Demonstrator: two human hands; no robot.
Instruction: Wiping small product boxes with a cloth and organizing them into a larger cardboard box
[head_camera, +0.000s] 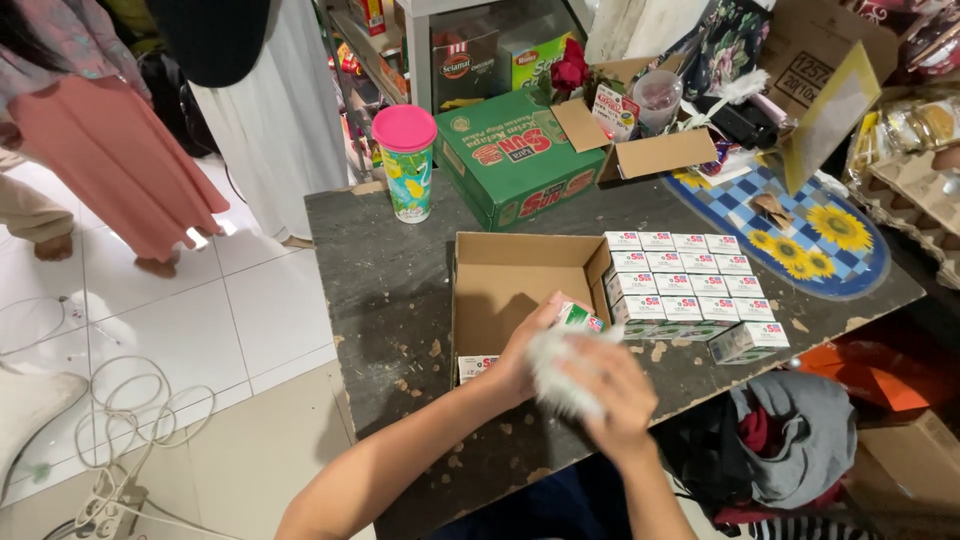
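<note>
Wiping looks like the step in hand: low in the middle of the frame, the left hand (525, 355) has its fingers closed around a small green and white carton (580, 318), just over the near edge of the open cardboard box (500, 285) on the worktop (390, 300). The right hand (615, 390) grasps a white fluffy cloth (560, 370) against it. I judge it better to turn the carton slowly, then set it beside the stacked cartons (685, 285) at centre right.
</note>
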